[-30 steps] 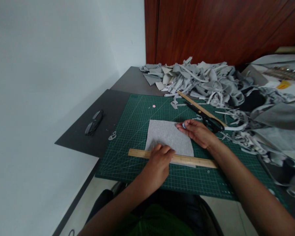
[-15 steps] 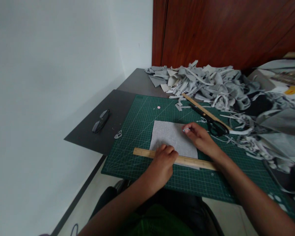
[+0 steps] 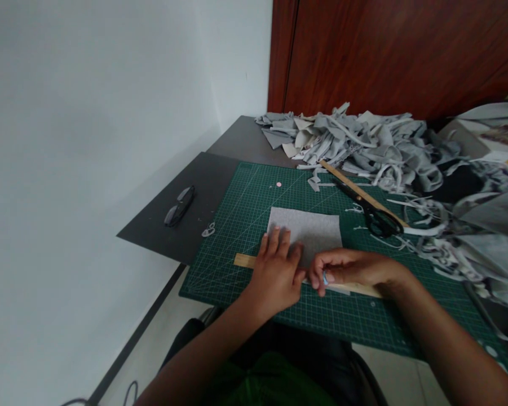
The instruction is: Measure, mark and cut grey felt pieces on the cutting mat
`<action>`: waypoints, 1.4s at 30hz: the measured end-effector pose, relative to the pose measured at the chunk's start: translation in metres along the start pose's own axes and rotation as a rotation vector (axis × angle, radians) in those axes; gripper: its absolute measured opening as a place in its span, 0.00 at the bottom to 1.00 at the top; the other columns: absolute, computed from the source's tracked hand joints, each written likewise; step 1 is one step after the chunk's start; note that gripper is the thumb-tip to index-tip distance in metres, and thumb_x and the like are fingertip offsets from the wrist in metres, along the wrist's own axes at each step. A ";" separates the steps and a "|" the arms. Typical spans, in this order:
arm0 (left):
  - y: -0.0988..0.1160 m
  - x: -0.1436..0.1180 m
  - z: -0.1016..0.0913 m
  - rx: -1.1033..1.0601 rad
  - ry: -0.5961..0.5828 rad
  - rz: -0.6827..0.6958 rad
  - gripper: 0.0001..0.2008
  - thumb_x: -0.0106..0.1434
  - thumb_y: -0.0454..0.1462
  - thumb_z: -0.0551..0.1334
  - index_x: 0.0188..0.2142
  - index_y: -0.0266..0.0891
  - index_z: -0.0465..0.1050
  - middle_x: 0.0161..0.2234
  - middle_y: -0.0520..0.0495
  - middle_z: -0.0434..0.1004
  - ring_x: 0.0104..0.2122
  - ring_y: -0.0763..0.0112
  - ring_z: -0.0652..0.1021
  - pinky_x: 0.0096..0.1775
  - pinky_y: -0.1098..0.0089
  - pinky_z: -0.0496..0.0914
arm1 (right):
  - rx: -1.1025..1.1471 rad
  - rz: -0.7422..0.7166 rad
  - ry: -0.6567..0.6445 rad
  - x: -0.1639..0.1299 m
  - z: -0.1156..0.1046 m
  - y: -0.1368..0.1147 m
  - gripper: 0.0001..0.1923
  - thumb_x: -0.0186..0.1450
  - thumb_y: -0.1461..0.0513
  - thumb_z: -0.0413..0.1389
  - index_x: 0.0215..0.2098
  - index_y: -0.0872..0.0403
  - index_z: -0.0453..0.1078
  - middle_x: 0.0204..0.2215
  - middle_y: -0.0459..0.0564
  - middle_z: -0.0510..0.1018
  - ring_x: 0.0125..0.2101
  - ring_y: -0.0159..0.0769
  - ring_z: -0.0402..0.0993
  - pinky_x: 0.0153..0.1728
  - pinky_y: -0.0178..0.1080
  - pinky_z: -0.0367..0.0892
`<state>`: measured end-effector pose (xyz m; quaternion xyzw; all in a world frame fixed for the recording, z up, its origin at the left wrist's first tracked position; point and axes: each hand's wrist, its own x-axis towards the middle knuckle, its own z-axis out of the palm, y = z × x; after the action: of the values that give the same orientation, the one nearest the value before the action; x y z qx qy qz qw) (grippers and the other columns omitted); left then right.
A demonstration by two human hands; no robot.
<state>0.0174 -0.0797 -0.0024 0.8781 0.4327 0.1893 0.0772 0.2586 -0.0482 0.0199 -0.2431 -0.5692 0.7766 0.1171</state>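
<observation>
A grey felt rectangle (image 3: 310, 233) lies on the green cutting mat (image 3: 245, 208). A wooden ruler (image 3: 244, 260) runs across the felt's near edge. My left hand (image 3: 275, 270) lies flat on the ruler and the felt, fingers spread forward. My right hand (image 3: 350, 268) sits just to its right over the ruler, pinching a small light blue piece of chalk (image 3: 325, 278) at the ruler's near edge.
Black scissors (image 3: 370, 213) and a second wooden ruler (image 3: 355, 189) lie at the mat's far right. A heap of grey fabric scraps (image 3: 363, 144) fills the back and right. Dark glasses (image 3: 180, 205) rest on a black board (image 3: 194, 180) left of the mat.
My right hand came from the felt's far right corner down to the ruler beside my left hand. My left hand opened flatter over the felt. The view shifted slightly.
</observation>
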 end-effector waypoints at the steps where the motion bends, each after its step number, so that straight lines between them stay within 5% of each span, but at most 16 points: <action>1: -0.001 -0.001 0.001 0.009 -0.009 -0.015 0.27 0.71 0.42 0.62 0.66 0.35 0.68 0.71 0.30 0.59 0.74 0.37 0.53 0.68 0.34 0.54 | -0.016 0.007 -0.010 0.000 -0.002 0.000 0.12 0.72 0.54 0.63 0.43 0.55 0.76 0.43 0.51 0.80 0.45 0.36 0.80 0.52 0.42 0.71; 7: -0.001 -0.004 0.006 0.030 -0.013 -0.059 0.32 0.71 0.45 0.61 0.71 0.38 0.63 0.74 0.25 0.51 0.74 0.31 0.51 0.68 0.33 0.52 | -0.049 0.014 -0.043 0.000 -0.005 0.000 0.13 0.73 0.53 0.62 0.45 0.54 0.76 0.43 0.51 0.80 0.46 0.36 0.79 0.53 0.42 0.69; 12: 0.000 -0.005 0.004 0.053 -0.027 -0.097 0.33 0.69 0.48 0.64 0.71 0.47 0.63 0.75 0.31 0.51 0.74 0.31 0.51 0.68 0.31 0.50 | -0.074 -0.012 0.000 0.000 -0.006 0.002 0.13 0.74 0.52 0.61 0.44 0.55 0.74 0.42 0.51 0.80 0.43 0.37 0.80 0.49 0.42 0.71; 17: -0.001 -0.005 0.005 0.058 -0.053 -0.098 0.35 0.70 0.54 0.62 0.72 0.47 0.63 0.75 0.31 0.51 0.74 0.29 0.50 0.69 0.31 0.48 | -0.367 -0.270 0.396 0.005 -0.015 0.003 0.12 0.76 0.50 0.56 0.45 0.50 0.72 0.54 0.55 0.80 0.58 0.45 0.75 0.61 0.49 0.66; 22: -0.002 -0.005 0.004 0.063 -0.049 -0.091 0.35 0.70 0.55 0.63 0.72 0.47 0.62 0.75 0.30 0.52 0.74 0.29 0.50 0.68 0.31 0.48 | -0.660 -0.264 0.677 0.014 -0.027 0.014 0.14 0.76 0.48 0.53 0.43 0.48 0.69 0.68 0.58 0.71 0.68 0.53 0.65 0.69 0.59 0.57; 27: -0.002 -0.005 0.002 0.058 -0.066 -0.091 0.36 0.70 0.55 0.62 0.72 0.47 0.62 0.74 0.31 0.53 0.74 0.29 0.51 0.68 0.31 0.48 | -0.805 -0.239 0.724 0.018 -0.031 0.019 0.16 0.77 0.47 0.49 0.45 0.49 0.68 0.67 0.61 0.72 0.66 0.54 0.68 0.67 0.61 0.60; 42: -0.002 -0.005 0.005 0.097 -0.034 -0.095 0.35 0.71 0.56 0.60 0.72 0.49 0.62 0.74 0.34 0.56 0.74 0.31 0.53 0.68 0.30 0.50 | -0.684 -0.207 0.861 0.012 -0.042 0.017 0.19 0.73 0.43 0.53 0.40 0.49 0.69 0.61 0.60 0.78 0.62 0.55 0.73 0.63 0.61 0.63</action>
<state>0.0150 -0.0825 -0.0086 0.8623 0.4812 0.1494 0.0505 0.2708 -0.0133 -0.0085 -0.5054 -0.7104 0.3626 0.3293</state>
